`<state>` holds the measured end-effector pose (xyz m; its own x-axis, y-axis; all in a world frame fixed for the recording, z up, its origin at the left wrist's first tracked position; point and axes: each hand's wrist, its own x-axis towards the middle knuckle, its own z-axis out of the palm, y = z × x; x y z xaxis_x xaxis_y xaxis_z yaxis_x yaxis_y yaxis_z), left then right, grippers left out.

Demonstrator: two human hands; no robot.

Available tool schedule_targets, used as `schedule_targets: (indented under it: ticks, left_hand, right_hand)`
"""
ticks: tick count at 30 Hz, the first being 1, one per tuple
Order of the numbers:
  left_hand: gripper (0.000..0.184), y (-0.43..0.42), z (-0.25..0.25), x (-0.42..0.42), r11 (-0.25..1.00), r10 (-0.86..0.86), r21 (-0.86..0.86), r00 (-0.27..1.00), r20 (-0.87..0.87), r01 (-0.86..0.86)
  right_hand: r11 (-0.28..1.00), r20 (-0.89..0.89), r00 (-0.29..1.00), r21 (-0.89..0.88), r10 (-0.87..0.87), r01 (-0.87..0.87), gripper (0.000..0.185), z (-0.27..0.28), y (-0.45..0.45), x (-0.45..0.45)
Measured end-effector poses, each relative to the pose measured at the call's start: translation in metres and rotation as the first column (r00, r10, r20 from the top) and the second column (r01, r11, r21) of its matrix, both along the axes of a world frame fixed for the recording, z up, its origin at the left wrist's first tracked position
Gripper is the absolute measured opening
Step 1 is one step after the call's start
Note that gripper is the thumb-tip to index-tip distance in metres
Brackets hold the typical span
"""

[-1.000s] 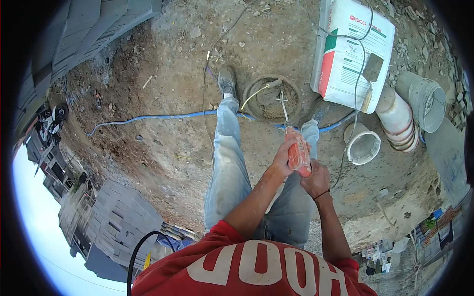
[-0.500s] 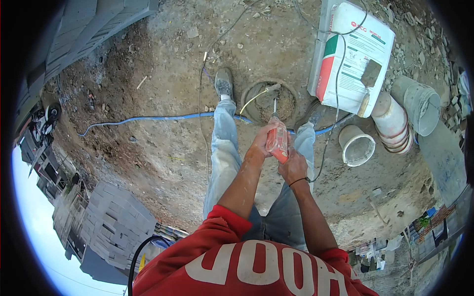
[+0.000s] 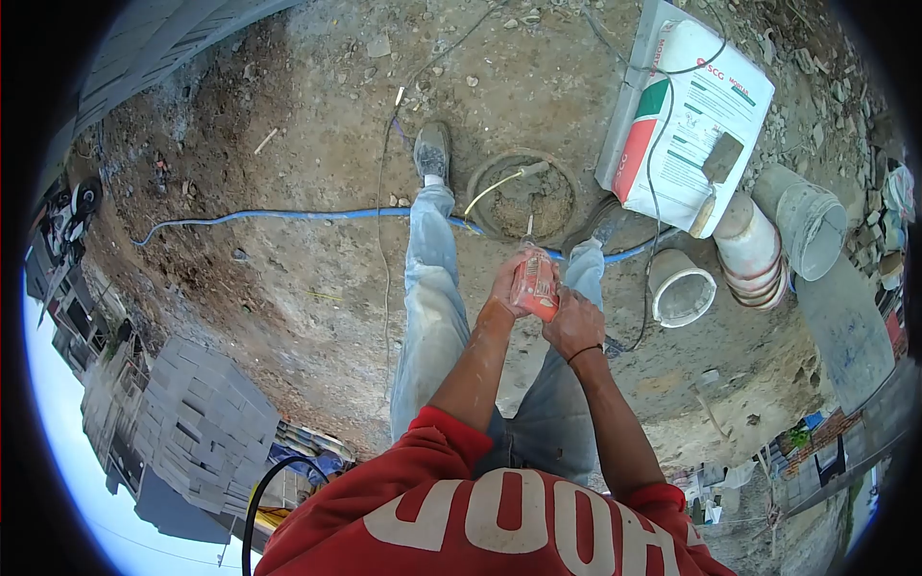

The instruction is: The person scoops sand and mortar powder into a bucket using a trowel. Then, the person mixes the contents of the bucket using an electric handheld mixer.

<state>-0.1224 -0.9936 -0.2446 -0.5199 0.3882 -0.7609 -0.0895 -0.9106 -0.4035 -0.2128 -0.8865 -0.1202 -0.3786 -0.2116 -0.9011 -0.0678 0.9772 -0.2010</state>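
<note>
A red power drill (image 3: pixel 536 285) points down at a round tub (image 3: pixel 473 182) on the ground between my feet. My left hand (image 3: pixel 506 285) is closed round the drill's left side. At its rear end, my right hand (image 3: pixel 574 324) is closed on the drill. The drill's metal rod reaches into grey-brown wet mortar (image 3: pixel 549 204); the rod's lower end is hidden in the mix. A trowel or brush-like tool with a yellow strip (image 3: pixel 495 184) lies across the tub.
A mortar bag (image 3: pixel 706 115) lies at the upper right, a cable across it. Several buckets stand beside it, including a white-rimmed one (image 3: pixel 684 297). A blue hose (image 3: pixel 307 214) crosses the dirt behind the tub's near edge. Grey blocks (image 3: pixel 197 422) are stacked at the lower left.
The drill and both hands have moved left and are more upright over the tub. The rod's paddle, visible earlier, is now down in the mortar. The view has shifted slightly.
</note>
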Motion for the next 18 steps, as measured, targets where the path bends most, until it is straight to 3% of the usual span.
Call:
schedule_targets:
  ticks: [4,6,10,18]
  left_hand:
    - [0.031,0.008,0.002,0.009,1.000,0.012,0.000,0.999,0.043,-0.012]
    - [0.030,0.011,0.003,0.013,0.997,0.015,-0.081,0.998,0.058,-0.011]
    - [0.030,0.006,0.010,0.014,0.998,-0.015,-0.067,0.993,0.118,0.023]
    - [0.038,-0.014,0.003,0.010,0.990,-0.098,-0.094,0.994,0.052,0.102]
  right_hand:
    - [0.997,-0.022,1.000,-0.076,-0.015,0.014,0.051,0.004,0.008,-0.002]
    - [0.993,0.037,0.998,-0.101,-0.051,0.055,0.036,-0.002,0.015,0.002]
    - [0.996,0.041,0.998,-0.078,-0.048,0.051,0.035,-0.010,0.018,0.020]
    - [0.992,0.008,0.997,-0.092,-0.082,0.082,0.032,-0.007,0.002,0.015]
